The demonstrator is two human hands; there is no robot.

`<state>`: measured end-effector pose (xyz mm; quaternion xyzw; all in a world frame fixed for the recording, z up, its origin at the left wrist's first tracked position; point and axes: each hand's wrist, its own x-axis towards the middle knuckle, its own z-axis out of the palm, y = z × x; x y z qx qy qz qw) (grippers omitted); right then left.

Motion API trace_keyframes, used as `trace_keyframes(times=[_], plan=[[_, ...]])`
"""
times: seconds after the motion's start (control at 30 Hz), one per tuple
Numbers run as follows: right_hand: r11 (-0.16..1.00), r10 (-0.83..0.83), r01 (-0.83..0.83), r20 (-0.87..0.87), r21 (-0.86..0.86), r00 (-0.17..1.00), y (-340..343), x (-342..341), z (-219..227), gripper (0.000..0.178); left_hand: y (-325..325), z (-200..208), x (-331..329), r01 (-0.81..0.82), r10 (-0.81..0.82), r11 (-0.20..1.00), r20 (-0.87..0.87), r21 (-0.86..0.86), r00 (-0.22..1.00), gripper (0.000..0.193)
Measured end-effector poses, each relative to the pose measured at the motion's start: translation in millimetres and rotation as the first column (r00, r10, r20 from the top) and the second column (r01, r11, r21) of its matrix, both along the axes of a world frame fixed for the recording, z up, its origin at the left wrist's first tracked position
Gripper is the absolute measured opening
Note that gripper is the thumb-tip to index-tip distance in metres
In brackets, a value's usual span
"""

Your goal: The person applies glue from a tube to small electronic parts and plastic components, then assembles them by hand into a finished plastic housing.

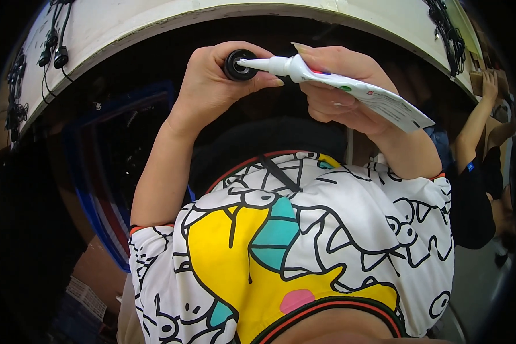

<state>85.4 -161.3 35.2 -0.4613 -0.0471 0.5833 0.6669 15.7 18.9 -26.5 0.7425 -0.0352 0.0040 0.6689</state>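
Observation:
My left hand (212,86) pinches a black round part (231,65) with a hollow middle, its open end facing me. What lies inside the opening is too small to make out. In my right hand (350,86) is a white squeeze tube (384,104) with printed sides, held between thumb and fingers. The tube's long white nozzle (272,65) points left, and its tip reaches into the opening of the black part. Both hands are raised in front of my chest, just short of the table edge.
A pale table (223,14) curves across the top. Black cables with connectors (61,54) lie at its left, and a cable bundle (448,37) at its right. A blue crate (92,189) stands below left. At the right edge, another person's arm (470,132) reaches toward a cardboard box.

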Motion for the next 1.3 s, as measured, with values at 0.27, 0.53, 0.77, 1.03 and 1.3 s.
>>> trace_keyframes(times=[0.27, 0.53, 0.77, 1.03, 1.3], plan=[[0.993, -0.051, 0.058, 0.062, -0.106, 0.997, 1.5, -3.5, 2.1, 0.032, -1.5, -1.1, -1.1, 0.007, -0.012, 0.993, 0.043, 0.114, 0.999, 0.025], [0.997, -0.010, 0.012, 0.032, -0.079, 0.999, -1.5, -6.8, 4.5, 0.027, -5.7, -7.9, -4.1, -0.026, 0.036, 0.998, 0.153, -0.065, 0.988, 0.022], [0.991, -0.008, 0.020, 0.091, -0.130, 0.996, -4.2, 8.6, 0.6, 0.023, -5.9, -5.3, 5.9, 0.015, -0.004, 0.985, 0.061, -0.174, 0.998, 0.023], [0.980, -0.163, 0.198, 0.589, 0.005, 0.791, -5.0, 51.6, 20.6, 0.027, -3.6, -6.3, 22.3, -0.058, 0.036, 0.995, 0.253, 0.082, 0.967, 0.039], [0.803, 0.181, 0.538, 0.965, -0.257, 0.190, 17.6, 205.4, -13.6, 0.028, 17.5, 16.7, -2.0, 0.043, -0.142, 0.917, -0.226, -0.396, 0.964, 0.039]])
